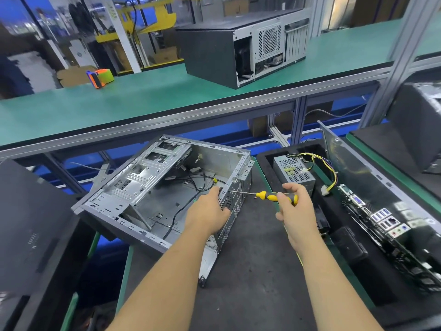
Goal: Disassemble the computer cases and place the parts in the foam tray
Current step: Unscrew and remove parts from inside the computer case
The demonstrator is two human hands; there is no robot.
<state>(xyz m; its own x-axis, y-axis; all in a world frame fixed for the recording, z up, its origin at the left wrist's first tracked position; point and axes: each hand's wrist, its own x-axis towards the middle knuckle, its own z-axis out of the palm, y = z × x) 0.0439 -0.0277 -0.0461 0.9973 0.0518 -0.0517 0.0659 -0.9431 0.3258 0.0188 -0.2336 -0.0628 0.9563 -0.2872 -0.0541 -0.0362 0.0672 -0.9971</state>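
An open grey computer case [152,187] lies on its side on the dark work mat, with loose black cables inside. My left hand [210,211] grips the case's rear panel at its near right edge. My right hand [294,206] holds a yellow and black screwdriver [269,195] level, its tip touching the rear panel near the top. To the right, the black foam tray [267,158] holds a grey power supply [293,172] with coloured wires, a motherboard [386,225] standing on edge and a side panel [353,168].
A second closed computer case [241,51] stands on the green upper shelf [143,96], with an orange and green tape dispenser [100,77] to its left. Black panels [33,225] lean at the left. Another dark case [415,120] sits far right.
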